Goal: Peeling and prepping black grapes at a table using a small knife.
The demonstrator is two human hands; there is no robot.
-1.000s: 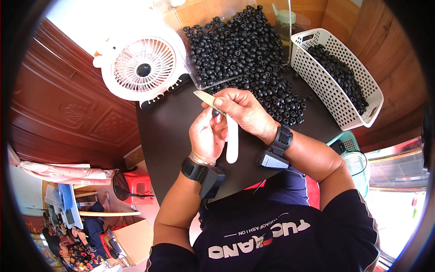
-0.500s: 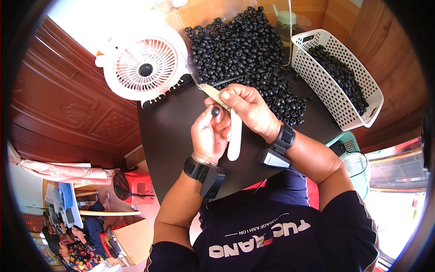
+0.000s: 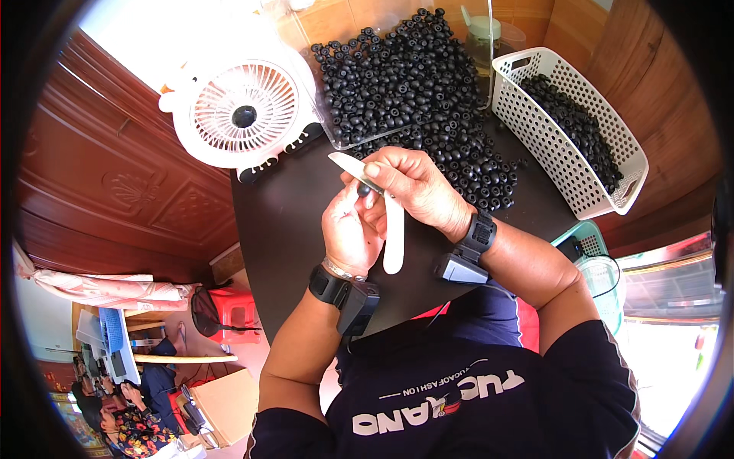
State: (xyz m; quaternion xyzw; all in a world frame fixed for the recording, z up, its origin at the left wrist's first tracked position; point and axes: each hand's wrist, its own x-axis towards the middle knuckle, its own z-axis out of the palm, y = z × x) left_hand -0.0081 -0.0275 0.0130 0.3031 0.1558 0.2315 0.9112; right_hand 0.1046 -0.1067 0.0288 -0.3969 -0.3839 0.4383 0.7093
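My right hand (image 3: pixel 422 187) is closed around a folding knife with a white handle (image 3: pixel 394 243). Its pale blade (image 3: pixel 349 164) points up and to the left, at an angle to the handle, which hangs down between my hands. In my left hand (image 3: pixel 352 233), pinched at the fingertips, is a small black rounded part (image 3: pixel 364 190). The blade lies right over this part; whether the edge touches it I cannot tell. Some left fingers are hidden behind the knife and my right hand. Beyond my hands, a heap of similar black parts (image 3: pixel 405 84) spreads over the table.
A clear plastic box (image 3: pixel 352 145) lies among the heaped parts. To the left stands a white fan (image 3: pixel 245 115); to the right, a white perforated basket (image 3: pixel 535 115) holds more black parts. A lidded jar (image 3: pixel 482 38) is at the back of the dark table (image 3: pixel 283 229).
The knife blade has tilted lower and to the left, and now sits closer over the black part. My left hand has barely moved.
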